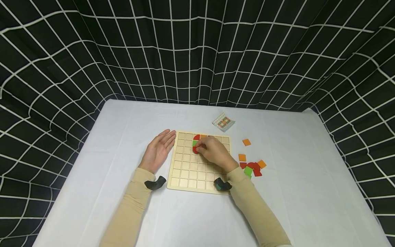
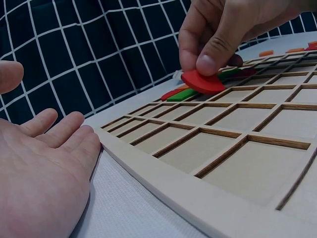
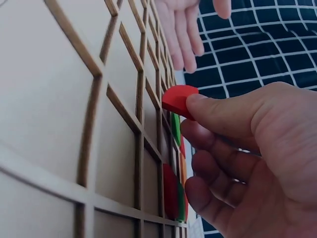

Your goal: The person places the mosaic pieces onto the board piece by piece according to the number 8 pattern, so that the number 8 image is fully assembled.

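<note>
My right hand point(image 1: 214, 151) pinches a red quarter-circle tile point(image 2: 204, 83) between thumb and fingers, close over the upper part of a wooden grid board point(image 1: 185, 164). In the right wrist view the thumb presses on top of this tile point(image 3: 176, 98). Just beyond it, a green tile point(image 1: 195, 142), another red tile point(image 1: 196, 137) and an orange tile point(image 1: 203, 136) lie in the board's cells; the hand hides part of that area. Beside the board's left edge, my left hand point(image 1: 158, 151) rests palm turned up and inward, fingers straight, holding nothing.
Right of the board lie loose tiles: an orange one point(image 1: 246, 142), a second orange one point(image 1: 242, 157), and a cluster with red point(image 1: 257, 173) and green point(image 1: 248, 171) pieces. A printed pattern card point(image 1: 223, 122) sits behind the board on the white cloth. A dark gridded curtain point(image 1: 191, 51) surrounds the table.
</note>
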The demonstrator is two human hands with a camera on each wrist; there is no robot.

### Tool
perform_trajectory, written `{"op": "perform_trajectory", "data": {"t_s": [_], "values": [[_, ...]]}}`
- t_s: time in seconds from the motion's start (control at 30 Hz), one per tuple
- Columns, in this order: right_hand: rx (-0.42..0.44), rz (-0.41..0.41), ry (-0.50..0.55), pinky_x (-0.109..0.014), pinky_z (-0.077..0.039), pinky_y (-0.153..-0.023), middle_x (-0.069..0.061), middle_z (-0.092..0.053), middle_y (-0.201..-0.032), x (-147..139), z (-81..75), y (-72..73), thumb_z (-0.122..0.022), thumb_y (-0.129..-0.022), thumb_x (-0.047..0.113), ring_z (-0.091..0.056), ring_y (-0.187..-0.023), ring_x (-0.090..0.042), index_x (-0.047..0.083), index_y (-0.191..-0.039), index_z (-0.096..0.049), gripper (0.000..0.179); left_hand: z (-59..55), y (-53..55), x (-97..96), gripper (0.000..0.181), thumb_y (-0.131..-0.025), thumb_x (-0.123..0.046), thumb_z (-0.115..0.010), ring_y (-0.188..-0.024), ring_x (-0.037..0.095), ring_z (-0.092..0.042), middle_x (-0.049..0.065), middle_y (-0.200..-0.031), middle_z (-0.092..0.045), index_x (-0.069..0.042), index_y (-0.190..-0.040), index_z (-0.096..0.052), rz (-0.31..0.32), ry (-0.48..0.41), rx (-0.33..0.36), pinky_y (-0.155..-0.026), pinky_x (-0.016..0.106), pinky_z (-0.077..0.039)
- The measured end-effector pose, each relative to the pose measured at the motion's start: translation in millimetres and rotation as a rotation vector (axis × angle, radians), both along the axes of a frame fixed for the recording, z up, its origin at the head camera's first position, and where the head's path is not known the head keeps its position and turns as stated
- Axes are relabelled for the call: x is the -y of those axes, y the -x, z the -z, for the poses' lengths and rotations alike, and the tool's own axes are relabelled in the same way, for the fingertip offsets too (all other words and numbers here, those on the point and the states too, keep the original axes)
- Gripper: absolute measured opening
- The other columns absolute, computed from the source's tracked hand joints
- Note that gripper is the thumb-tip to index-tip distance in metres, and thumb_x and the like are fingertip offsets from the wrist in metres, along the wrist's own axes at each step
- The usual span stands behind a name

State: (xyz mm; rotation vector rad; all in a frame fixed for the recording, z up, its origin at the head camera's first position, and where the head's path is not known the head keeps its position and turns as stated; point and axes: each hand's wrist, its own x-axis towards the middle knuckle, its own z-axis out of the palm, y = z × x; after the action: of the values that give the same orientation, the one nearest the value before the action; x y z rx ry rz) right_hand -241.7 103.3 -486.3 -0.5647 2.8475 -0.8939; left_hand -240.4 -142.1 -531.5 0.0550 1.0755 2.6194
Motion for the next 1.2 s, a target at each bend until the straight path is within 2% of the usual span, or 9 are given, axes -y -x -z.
{"op": "perform_trajectory", "data": {"t_s": [0.1,0.23,0.33,0.4,0.67,0.8,0.93,1.0,1.2], "values": [[-0.017,0.003,-0.025,-0.038,-0.056,-0.101,-0.002,-0.075,-0.102,1.5,2.6,0.1,-0.070,-0.096,0.017,-0.062,-0.100,-0.020,0.011,-0.100,-0.077,0.010,0.5,-0.2,0.3,0.058,-0.112,-0.028,-0.032,-0.158,0.025,-0.021,0.018,-0.168,-0.021,-0.004,-0.161,-0.011,-0.001,0.006,-0.005,-0.133,0.031,-0.021],[-0.027,0.011,-0.040,-0.041,-0.052,-0.112,-0.002,-0.075,-0.105,2.9,5.8,-0.4,-0.071,-0.096,0.018,-0.063,-0.105,-0.020,0.012,-0.099,-0.078,0.010,1.2,-0.5,0.3,0.058,-0.112,-0.028,-0.032,-0.158,0.025,-0.021,0.017,-0.168,-0.021,-0.005,-0.162,-0.011,0.001,0.008,-0.004,-0.133,0.031,-0.022],[-0.037,0.022,-0.050,-0.040,-0.056,-0.104,-0.001,-0.075,-0.105,3.7,7.1,-1.6,-0.072,-0.096,0.019,-0.062,-0.102,-0.019,0.012,-0.099,-0.078,0.010,1.5,-0.6,0.4,0.059,-0.112,-0.028,-0.032,-0.158,0.026,-0.021,0.018,-0.169,-0.021,-0.005,-0.162,-0.011,0.003,0.005,-0.005,-0.133,0.031,-0.022],[-0.051,0.027,-0.064,-0.039,-0.055,-0.107,-0.001,-0.075,-0.104,4.2,7.7,-2.4,-0.072,-0.096,0.020,-0.062,-0.101,-0.018,0.012,-0.098,-0.078,0.010,1.8,-0.7,0.6,0.059,-0.112,-0.028,-0.032,-0.158,0.026,-0.021,0.018,-0.169,-0.020,-0.005,-0.162,-0.011,0.002,0.006,-0.007,-0.133,0.031,-0.022],[-0.063,0.049,-0.099,-0.037,-0.061,-0.085,-0.001,-0.073,-0.097,5.0,7.8,-4.0,-0.072,-0.095,0.018,-0.060,-0.094,-0.018,0.010,-0.098,-0.077,0.009,2.2,-0.5,0.7,0.059,-0.112,-0.028,-0.033,-0.158,0.025,-0.022,0.018,-0.168,-0.021,-0.004,-0.161,-0.012,0.001,0.004,-0.005,-0.133,0.031,-0.022],[-0.076,0.055,-0.111,-0.036,-0.061,-0.082,-0.001,-0.071,-0.093,4.7,7.2,-3.6,-0.072,-0.095,0.017,-0.059,-0.092,-0.018,0.011,-0.097,-0.076,0.008,1.9,0.1,0.5,0.059,-0.112,-0.028,-0.034,-0.157,0.025,-0.023,0.017,-0.168,-0.023,-0.004,-0.161,-0.012,0.001,0.009,-0.005,-0.132,0.030,-0.023],[-0.093,0.063,-0.114,-0.028,-0.054,-0.067,0.000,-0.068,-0.087,3.6,6.7,-3.1,-0.071,-0.095,0.014,-0.055,-0.087,-0.017,0.012,-0.097,-0.074,0.005,1.6,0.7,0.5,0.059,-0.112,-0.028,-0.034,-0.157,0.025,-0.023,0.017,-0.168,-0.023,-0.004,-0.161,-0.012,0.001,0.012,-0.004,-0.132,0.030,-0.022],[-0.094,0.065,-0.107,-0.026,-0.051,-0.065,0.000,-0.067,-0.086,3.5,6.6,-2.9,-0.071,-0.094,0.014,-0.054,-0.086,-0.016,0.012,-0.097,-0.073,0.004,1.4,0.8,0.4,0.060,-0.112,-0.028,-0.034,-0.157,0.025,-0.022,0.017,-0.168,-0.022,-0.004,-0.161,-0.012,0.000,0.010,-0.001,-0.132,0.030,-0.022],[-0.043,0.063,-0.113,-0.025,-0.046,-0.062,0.002,-0.061,-0.085,3.9,7.1,-3.4,-0.073,-0.094,0.033,-0.051,-0.085,-0.016,0.016,-0.090,-0.070,0.017,1.1,1.0,-0.2,0.059,-0.112,-0.028,-0.034,-0.157,0.025,-0.023,0.018,-0.168,-0.023,-0.004,-0.161,-0.012,-0.001,0.006,0.000,-0.132,0.030,-0.023]]}}
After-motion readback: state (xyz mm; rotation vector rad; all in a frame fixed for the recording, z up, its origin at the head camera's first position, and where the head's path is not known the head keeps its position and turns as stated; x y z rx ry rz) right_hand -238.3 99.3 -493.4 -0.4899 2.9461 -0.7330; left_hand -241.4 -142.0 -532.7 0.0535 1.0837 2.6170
